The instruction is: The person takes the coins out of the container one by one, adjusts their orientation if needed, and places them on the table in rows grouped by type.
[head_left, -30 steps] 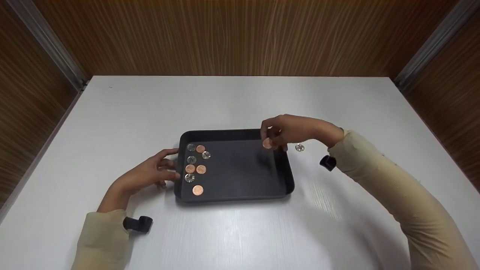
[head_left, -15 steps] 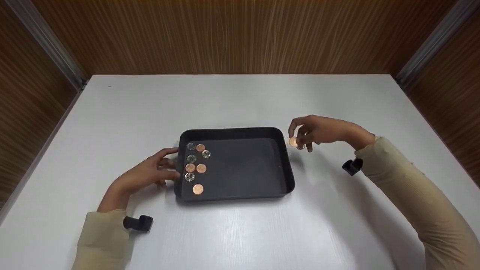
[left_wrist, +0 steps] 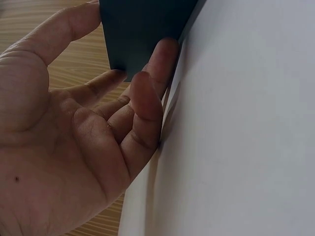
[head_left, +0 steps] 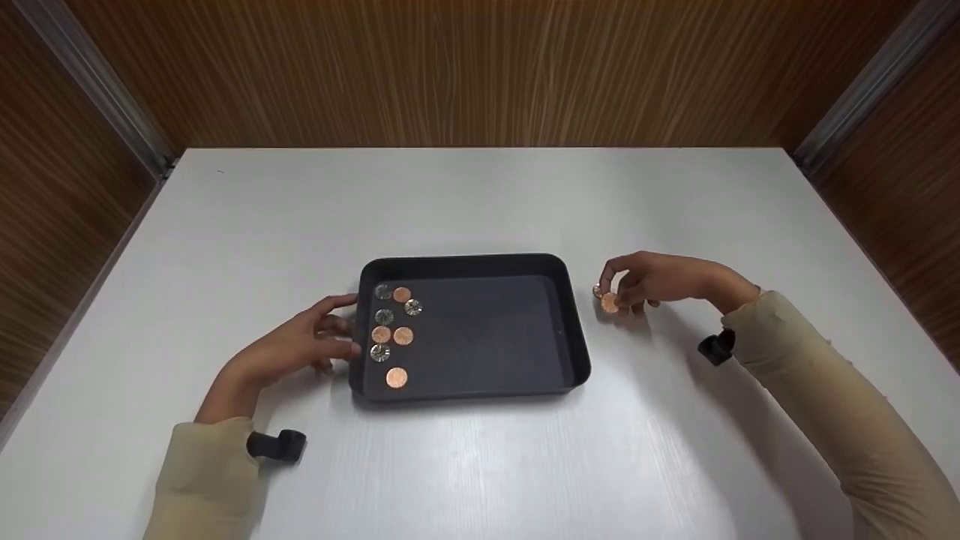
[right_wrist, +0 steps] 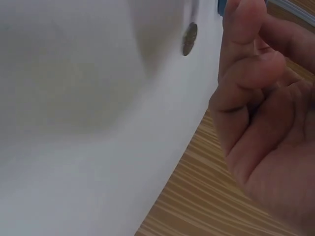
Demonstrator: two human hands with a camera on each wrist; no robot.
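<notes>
L hand (head_left: pixel 289 349) rests on table (head_left: pixel 480 202) at tray's left side, fingers relaxed & a bit spread; in the left wrist view fingertips (left_wrist: pixel 165 51) touch the tray wall, thumb up by the rim. Holds nothing.

Tray (head_left: pixel 570 330): 1, black, mid-table. All coins inside sit at its left end, 8 total: 4 copper, 4 silver. Copper: 1 (head_left: pixel 402 295) near top, 2 side by side mid (head_left: pixel 382 334) (head_left: pixel 403 335), 1 (head_left: pixel 397 377) lowest, apart from rest. Silver: (head_left: pixel 383 292) top corner, (head_left: pixel 412 307), (head_left: pixel 384 317), (head_left: pixel 380 352). Rest of tray floor bare.

R of tray, on table: R hand (head_left: pixel 652 279), fingers curled, thumb & fingertips pinching 1 copper coin (head_left: pixel 610 302) low at the table; can't tell if it touches the surface. 1 silver coin (head_left: pixel 598 290) lies just beside it, partly hidden by fingers. Right wrist view shows 1 coin (right_wrist: pixel 189 39) flat on table near the fingertips.

Total: 10 coins, 5 copper, 5 silver.
</notes>
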